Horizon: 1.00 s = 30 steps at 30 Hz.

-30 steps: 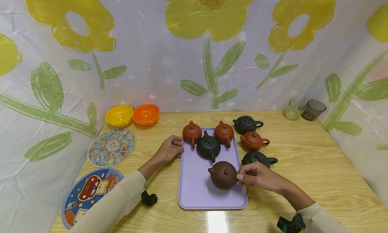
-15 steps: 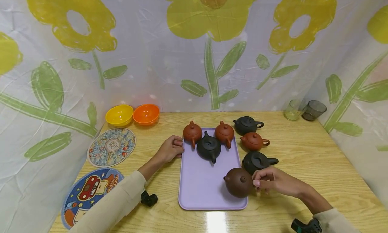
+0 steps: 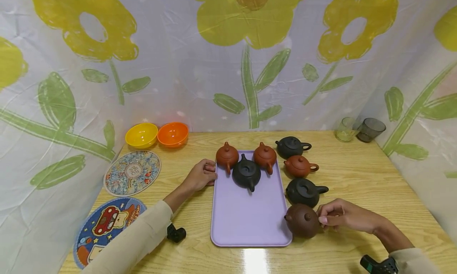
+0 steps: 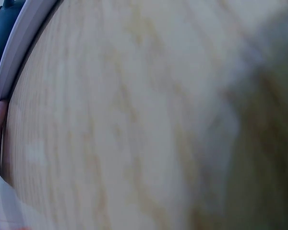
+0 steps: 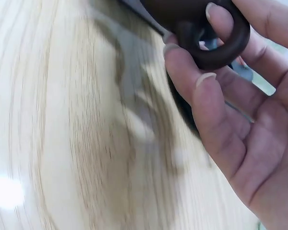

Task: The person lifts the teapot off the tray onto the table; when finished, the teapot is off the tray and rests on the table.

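Note:
My right hand (image 3: pixel 337 216) pinches the ring handle (image 5: pixel 221 45) of a dark brown teapot (image 3: pixel 302 225), which sits on the wood table just off the lilac tray's (image 3: pixel 246 222) right edge. In the right wrist view my fingers (image 5: pixel 192 72) curl round that handle. My left hand (image 3: pixel 200 175) rests with curled fingers against the tray's left edge, holding nothing. On the tray's far end stand two red-brown teapots (image 3: pixel 227 156) (image 3: pixel 265 156) and a black one (image 3: pixel 246 173). The left wrist view shows blurred table wood and the tray's rim (image 4: pixel 19 43).
Right of the tray stand a black teapot (image 3: pixel 292 146), a red-brown teapot (image 3: pixel 299 165) and another black one (image 3: pixel 304 191). Yellow (image 3: pixel 141 135) and orange (image 3: pixel 173 133) bowls and two round mats (image 3: pixel 131 172) (image 3: pixel 107 222) lie left. Two glasses (image 3: pixel 358 129) stand far right.
My right hand has carried the dark brown teapot rightward off the tray onto the table beside its right edge. The left hand has stayed put.

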Each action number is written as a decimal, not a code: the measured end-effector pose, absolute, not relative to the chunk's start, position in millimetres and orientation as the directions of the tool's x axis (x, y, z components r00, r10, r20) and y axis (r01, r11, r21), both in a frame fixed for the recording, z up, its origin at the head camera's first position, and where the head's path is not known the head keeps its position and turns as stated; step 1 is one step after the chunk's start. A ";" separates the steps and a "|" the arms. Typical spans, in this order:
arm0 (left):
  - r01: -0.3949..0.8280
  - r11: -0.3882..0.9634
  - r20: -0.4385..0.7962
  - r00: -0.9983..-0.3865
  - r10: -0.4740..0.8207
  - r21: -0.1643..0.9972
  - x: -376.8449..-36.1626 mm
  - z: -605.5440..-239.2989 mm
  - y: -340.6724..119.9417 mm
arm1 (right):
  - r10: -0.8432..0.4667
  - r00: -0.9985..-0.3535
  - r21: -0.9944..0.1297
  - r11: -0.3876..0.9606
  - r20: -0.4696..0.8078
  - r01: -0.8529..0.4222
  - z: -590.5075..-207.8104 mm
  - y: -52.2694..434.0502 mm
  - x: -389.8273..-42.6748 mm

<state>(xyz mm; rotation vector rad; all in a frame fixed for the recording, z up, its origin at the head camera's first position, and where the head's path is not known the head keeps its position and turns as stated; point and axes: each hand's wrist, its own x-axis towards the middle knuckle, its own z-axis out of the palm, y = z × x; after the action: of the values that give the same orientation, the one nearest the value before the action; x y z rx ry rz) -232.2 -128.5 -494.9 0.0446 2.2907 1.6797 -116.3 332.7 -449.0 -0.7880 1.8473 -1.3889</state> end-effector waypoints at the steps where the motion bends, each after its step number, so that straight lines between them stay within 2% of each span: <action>1: -0.151 0.315 -0.221 -0.955 0.200 0.937 -232.2 -494.9 -128.5 | -0.802 -0.574 -0.969 0.239 -0.164 -0.058 -450.0 335.7 -116.7; 10: -0.148 0.321 -0.219 -0.956 0.197 0.935 -233.2 -496.9 -128.4 | -0.832 -0.526 -0.979 0.206 -0.174 -0.001 -456.4 352.7 -119.2; 21: -0.143 0.322 -0.214 -0.956 0.199 0.936 -232.0 -495.5 -127.3 | -0.834 -0.513 -0.977 0.209 -0.202 0.045 -459.9 359.2 -122.0; 30: -0.145 0.328 -0.214 -0.959 0.185 0.933 -232.1 -496.6 -127.9 | -0.812 -0.526 -0.962 0.270 -0.254 0.048 -458.1 361.4 -123.8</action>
<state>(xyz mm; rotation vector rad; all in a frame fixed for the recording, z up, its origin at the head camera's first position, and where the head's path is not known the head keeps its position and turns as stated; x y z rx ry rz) -232.1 -127.9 -496.6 0.0357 2.3148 1.6714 -123.8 361.4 -458.1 -0.7010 1.7427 -1.3580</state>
